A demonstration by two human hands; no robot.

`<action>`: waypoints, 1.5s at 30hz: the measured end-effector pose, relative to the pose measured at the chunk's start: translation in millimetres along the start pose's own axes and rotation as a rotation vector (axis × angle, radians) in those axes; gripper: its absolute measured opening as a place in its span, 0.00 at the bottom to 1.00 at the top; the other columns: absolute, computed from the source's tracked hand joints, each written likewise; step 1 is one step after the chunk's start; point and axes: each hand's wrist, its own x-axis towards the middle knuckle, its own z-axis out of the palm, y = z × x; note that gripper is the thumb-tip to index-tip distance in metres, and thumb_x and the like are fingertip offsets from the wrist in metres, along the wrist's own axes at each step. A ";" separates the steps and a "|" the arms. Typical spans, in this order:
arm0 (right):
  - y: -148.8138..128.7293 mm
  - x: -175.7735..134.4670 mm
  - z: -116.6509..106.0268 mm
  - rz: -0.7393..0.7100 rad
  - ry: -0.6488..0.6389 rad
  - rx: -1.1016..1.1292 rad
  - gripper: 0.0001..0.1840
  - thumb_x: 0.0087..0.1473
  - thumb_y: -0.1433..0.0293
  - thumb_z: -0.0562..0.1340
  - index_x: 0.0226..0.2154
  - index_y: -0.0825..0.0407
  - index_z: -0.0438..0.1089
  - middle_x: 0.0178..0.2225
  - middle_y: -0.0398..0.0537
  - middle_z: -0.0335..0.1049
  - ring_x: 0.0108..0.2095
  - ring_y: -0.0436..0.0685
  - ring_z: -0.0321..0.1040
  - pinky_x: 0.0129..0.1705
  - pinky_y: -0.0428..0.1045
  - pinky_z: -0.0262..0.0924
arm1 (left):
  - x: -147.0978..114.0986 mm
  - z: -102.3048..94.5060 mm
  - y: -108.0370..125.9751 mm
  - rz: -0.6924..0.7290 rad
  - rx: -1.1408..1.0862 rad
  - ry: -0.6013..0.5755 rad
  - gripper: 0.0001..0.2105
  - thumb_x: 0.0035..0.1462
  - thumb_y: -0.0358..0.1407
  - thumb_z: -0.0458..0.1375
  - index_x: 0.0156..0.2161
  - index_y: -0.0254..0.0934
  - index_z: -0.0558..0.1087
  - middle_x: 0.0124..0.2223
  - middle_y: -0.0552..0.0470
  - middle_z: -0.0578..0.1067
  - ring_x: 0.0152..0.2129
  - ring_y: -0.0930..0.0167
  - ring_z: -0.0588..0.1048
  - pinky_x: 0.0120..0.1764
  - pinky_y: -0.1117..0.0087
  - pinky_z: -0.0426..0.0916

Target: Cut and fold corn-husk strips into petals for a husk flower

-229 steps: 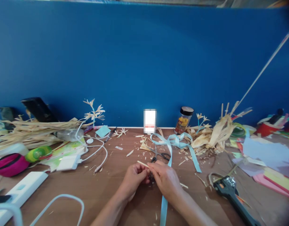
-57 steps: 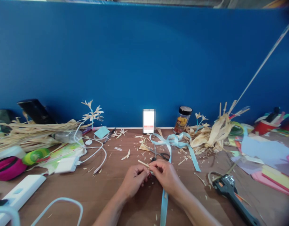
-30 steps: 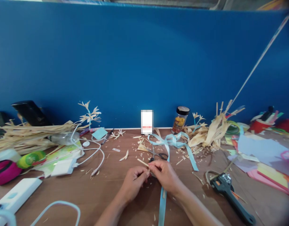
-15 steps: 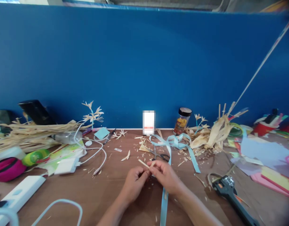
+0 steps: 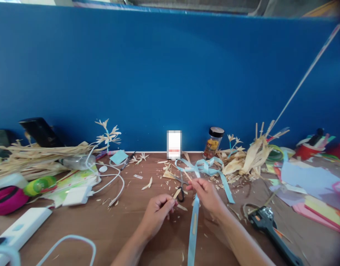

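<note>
My left hand [image 5: 159, 212] is closed in a pinch on a small pale husk piece [image 5: 177, 193], whose tip points up and right. To its right, my right hand [image 5: 204, 194] pinches a thin pale stick [image 5: 186, 175] slanting up and left, over the blue ribbon [image 5: 193, 229]. The two hands are apart. Scissors [image 5: 181, 192] with dark handles lie on the table between and just beyond them, partly hidden by the right hand and the husk piece. Husk scraps [image 5: 167, 174] are scattered around the scissors.
A jar with a black lid [image 5: 214, 142] stands against the blue partition [image 5: 158, 74]. Dried husks [image 5: 253, 155] and a glue gun [image 5: 266, 221] are on the right. A white cable [image 5: 114, 179], a power strip [image 5: 26, 229] and a husk flower [image 5: 108, 135] are on the left.
My hands have drawn apart; the right moved right and up with the thin stick, the left slightly down and left with the husk piece. The scissors' handles now show more.
</note>
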 end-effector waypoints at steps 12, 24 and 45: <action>-8.8 -14.1 19.9 -0.021 -0.250 0.195 0.08 0.46 0.68 0.58 0.32 0.53 0.66 0.26 0.41 0.66 0.27 0.49 0.63 0.30 0.44 0.56 | 5.5 -2.0 -8.5 0.091 0.184 0.129 0.11 0.48 0.40 0.54 0.27 0.33 0.73 0.23 0.53 0.70 0.20 0.74 0.66 0.23 0.76 0.59; -4.6 -20.1 38.4 -0.001 -0.191 0.296 0.08 0.47 0.67 0.58 0.31 0.53 0.61 0.24 0.40 0.64 0.23 0.47 0.60 0.26 0.42 0.54 | 6.3 6.0 -9.5 -0.079 -0.220 0.090 0.11 0.42 0.40 0.60 0.27 0.32 0.71 0.22 0.56 0.67 0.18 0.78 0.64 0.22 0.78 0.62; -13.2 -24.3 38.1 -0.089 -0.251 0.160 0.09 0.49 0.67 0.56 0.33 0.51 0.70 0.31 0.44 0.67 0.21 0.47 0.60 0.21 0.42 0.57 | 8.1 3.5 -12.4 -0.167 -0.267 0.141 0.11 0.41 0.38 0.61 0.26 0.31 0.69 0.19 0.56 0.68 0.14 0.80 0.64 0.19 0.79 0.62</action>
